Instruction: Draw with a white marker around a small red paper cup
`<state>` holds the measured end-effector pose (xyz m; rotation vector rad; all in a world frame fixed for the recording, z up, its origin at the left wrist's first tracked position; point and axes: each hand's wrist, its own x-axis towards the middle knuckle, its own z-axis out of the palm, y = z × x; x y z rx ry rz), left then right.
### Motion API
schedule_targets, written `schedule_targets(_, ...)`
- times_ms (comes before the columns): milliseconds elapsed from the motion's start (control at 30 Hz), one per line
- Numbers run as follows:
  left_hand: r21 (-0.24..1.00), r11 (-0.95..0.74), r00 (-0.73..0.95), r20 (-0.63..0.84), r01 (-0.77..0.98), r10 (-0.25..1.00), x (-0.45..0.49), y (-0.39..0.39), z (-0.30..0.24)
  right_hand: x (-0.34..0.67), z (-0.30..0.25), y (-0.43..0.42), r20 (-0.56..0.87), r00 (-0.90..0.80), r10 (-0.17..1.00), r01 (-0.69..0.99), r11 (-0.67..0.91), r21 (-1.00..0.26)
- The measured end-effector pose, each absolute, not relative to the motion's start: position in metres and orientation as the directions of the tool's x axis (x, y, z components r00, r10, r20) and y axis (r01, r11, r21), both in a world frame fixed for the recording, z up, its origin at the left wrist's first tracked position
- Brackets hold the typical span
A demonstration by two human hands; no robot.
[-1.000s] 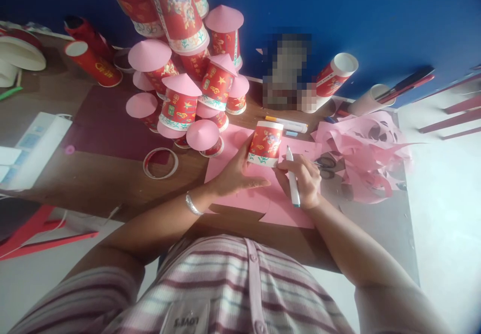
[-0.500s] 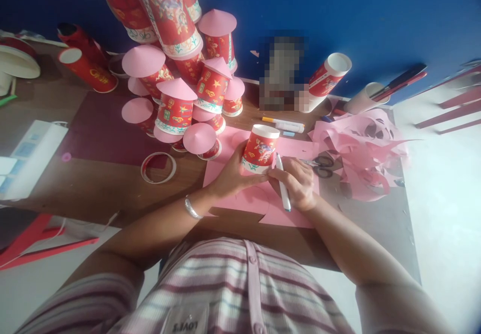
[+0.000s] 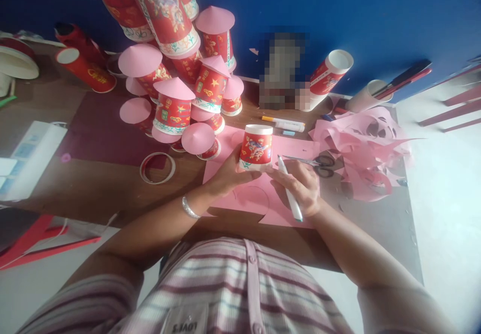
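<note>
My left hand (image 3: 225,173) grips the lower part of a red patterned paper cup (image 3: 256,147) that stands upside down on a pink paper sheet (image 3: 259,198). A traced circle (image 3: 252,197) shows on the sheet just in front of the cup. My right hand (image 3: 300,186) is closed round a white marker pen (image 3: 289,188), whose tip points toward the cup's rim. A silver bangle (image 3: 188,207) sits on my left wrist.
A pile of red cups with pink cone lids (image 3: 180,93) rises behind left. Scissors (image 3: 319,162) and pink paper scraps (image 3: 364,148) lie to the right. Another marker (image 3: 283,122), a tape ring (image 3: 157,167), a lying cup (image 3: 330,75) and a white box (image 3: 32,156) are around.
The cup has shifted slightly left and away from the traced circle, which now shows uncovered. My right hand has drawn the pen back from the cup's rim.
</note>
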<state>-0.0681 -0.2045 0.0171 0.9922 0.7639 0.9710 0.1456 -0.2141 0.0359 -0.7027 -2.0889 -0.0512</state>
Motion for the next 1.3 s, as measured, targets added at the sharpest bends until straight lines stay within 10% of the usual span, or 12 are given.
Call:
schedule_targets(433,0.921,0.293,0.391,-0.178,-0.257,0.903,-0.07,-0.203,0.013,0.135,0.052,-0.229,0.717,-0.297,0.631,0.482,0.747,-0.458)
schedule_targets(1300,0.909,0.301,0.43,-0.158,-0.288,0.889,-0.072,-0.203,0.015,0.135,0.045,-0.223,0.793,-0.375,0.48,0.456,0.84,-0.293)
